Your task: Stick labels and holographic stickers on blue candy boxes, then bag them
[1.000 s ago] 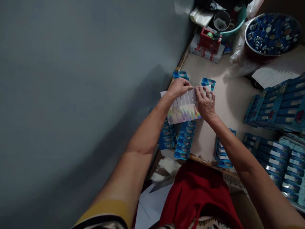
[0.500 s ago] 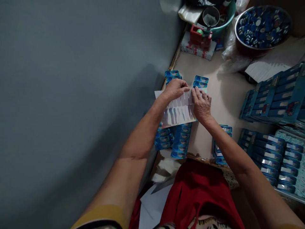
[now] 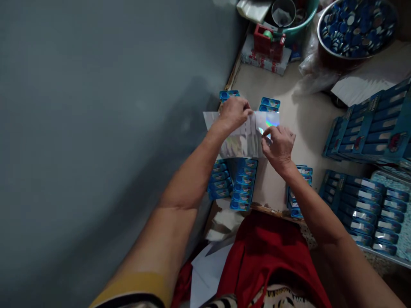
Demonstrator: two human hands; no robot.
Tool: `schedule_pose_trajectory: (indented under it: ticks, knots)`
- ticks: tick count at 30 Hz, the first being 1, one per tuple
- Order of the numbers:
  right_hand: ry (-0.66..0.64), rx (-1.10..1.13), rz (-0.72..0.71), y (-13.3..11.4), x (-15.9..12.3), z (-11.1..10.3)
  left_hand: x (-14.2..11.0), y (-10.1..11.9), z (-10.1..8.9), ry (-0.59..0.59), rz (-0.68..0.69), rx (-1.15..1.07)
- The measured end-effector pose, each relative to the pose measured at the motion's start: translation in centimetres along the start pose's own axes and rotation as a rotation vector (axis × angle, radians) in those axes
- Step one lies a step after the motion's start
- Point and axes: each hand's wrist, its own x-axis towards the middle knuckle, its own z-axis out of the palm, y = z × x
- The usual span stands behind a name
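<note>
A shiny, iridescent sticker sheet lies over rows of small blue packs, marked with several short strips. My left hand is closed, its fingertips pinching the top edge of the sheet. At the right part of the sheet, my right hand has thumb and forefinger pressed together on a small, bright sticker that seems to lift from the backing. Part of it hides behind the fingertips. More blue packs show beyond the sheet's far edge.
A red tape dispenser sits on a wrapped bundle at the back. Behind it is a teal basin. A metal bowl holds many blue discs. Stacked blue packs stand right; a grey wall borders the left.
My right hand has gone from lying flat on the sheet to a pinch, moving slightly right and toward me. My left hand keeps hold of the sheet's top edge.
</note>
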Motion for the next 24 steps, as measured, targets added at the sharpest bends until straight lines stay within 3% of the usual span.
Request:
schedule_pose_trajectory:
  ticks: [4,7,9,13,15,19,24]
  knots:
    - [-0.072,0.494,0.227,0.4,-2.6,-3.4,-0.3,1.2,-0.7,0.151,0.046,-0.040]
    - [-0.191,0.823,0.467,2.0,-6.3,-5.9,-4.4,2.5,0.7,0.239,0.122,-0.171]
    - [-0.254,0.951,0.607,3.3,-9.1,-7.0,-9.2,3.6,2.7,0.120,0.074,-0.429]
    - [-0.284,1.035,0.814,5.9,-14.2,-8.1,-19.5,5.8,7.6,-0.411,-0.206,-1.042]
    - [-0.282,1.045,0.866,6.9,-16.2,-8.3,-23.0,6.8,9.7,-0.511,-0.347,-1.177]
    - [-0.281,1.056,0.912,8.3,-18.4,-8.7,-25.7,8.4,12.3,-0.433,-0.497,-1.188]
    - [-0.443,0.920,0.887,10.4,-20.5,-9.5,-26.0,9.3,11.6,-0.231,-0.402,-1.039]
